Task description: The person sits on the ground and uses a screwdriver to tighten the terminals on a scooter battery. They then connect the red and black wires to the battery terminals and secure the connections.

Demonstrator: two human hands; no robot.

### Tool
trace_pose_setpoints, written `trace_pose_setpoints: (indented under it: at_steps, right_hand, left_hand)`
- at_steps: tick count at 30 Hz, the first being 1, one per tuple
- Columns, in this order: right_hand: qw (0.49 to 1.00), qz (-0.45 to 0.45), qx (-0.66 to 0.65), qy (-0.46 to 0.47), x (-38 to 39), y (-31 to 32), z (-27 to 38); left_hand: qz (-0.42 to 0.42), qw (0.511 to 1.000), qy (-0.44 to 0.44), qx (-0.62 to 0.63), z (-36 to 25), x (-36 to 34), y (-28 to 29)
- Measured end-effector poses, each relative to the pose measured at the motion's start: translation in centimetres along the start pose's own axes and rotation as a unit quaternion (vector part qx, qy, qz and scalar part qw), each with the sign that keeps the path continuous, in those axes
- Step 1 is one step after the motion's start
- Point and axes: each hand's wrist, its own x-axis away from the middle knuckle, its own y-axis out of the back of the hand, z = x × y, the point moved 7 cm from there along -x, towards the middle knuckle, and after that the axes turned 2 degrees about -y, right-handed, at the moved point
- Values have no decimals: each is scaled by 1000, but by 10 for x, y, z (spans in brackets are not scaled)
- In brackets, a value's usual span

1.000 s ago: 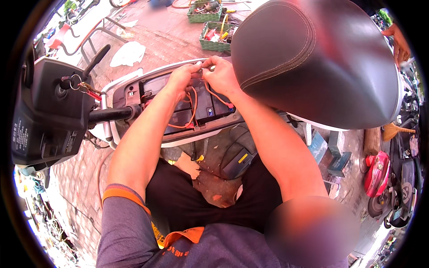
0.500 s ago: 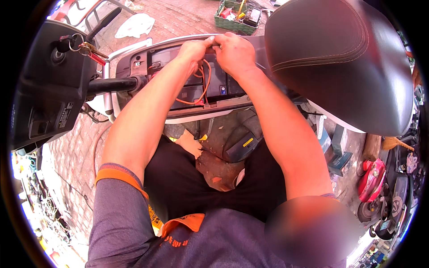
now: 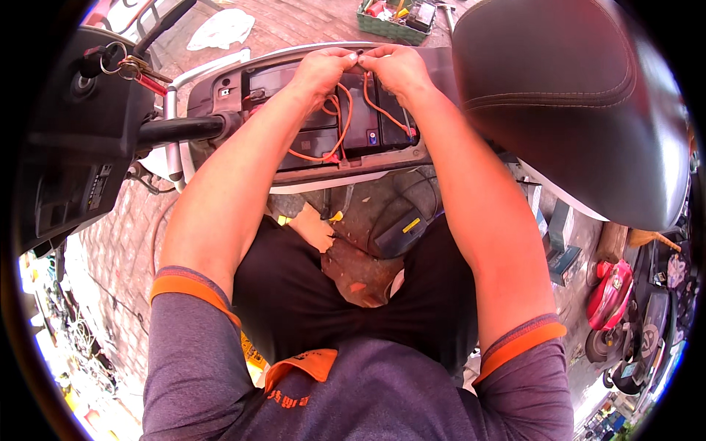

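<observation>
My left hand (image 3: 321, 71) and my right hand (image 3: 399, 71) meet fingertip to fingertip over the far edge of an open battery compartment in an electric scooter. Both are closed in a pinch. One orange wire (image 3: 379, 106) rises from a terminal at the near right into my right fingers. A second, looped orange wire (image 3: 348, 125) runs up under my left hand, which seems to grip it; the wire tips are hidden by my fingers. Dark batteries (image 3: 312, 141) fill the compartment below, inside a grey frame (image 3: 353, 173).
The black seat (image 3: 548, 81) stands at right; the handlebar console (image 3: 77, 140), with keys (image 3: 136, 70), is at left. Beyond lie a green basket (image 3: 393, 28) of tools and a white bag (image 3: 220, 29). A black box-shaped device (image 3: 401, 234) rests between my legs; a red helmet-like object (image 3: 610, 294) lies at right.
My right hand has shifted slightly right and turned, uncovering the orange wire between it and the right terminal. Both hands stay pinched together. The whole view has shifted slightly.
</observation>
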Motion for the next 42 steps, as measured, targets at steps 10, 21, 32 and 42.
trace_pose_setpoints:
  at_steps: [10, 21, 32, 42]
  right_hand:
    - [999, 0, 33, -4, -16, -2, -16]
    - [982, 3, 174, 78, -20, 4, -3]
    - [971, -61, 207, 101, -20, 4, -6]
    - [994, 22, 108, 11, -47, -7, -40]
  left_hand:
    - [25, 1000, -17, -3, 7, -6, -2]
    - [23, 999, -13, -21, 12, -5, -1]
    - [38, 999, -19, -3, 10, -6, -7]
    - [2, 973, -109, -203, 5, -27, -5]
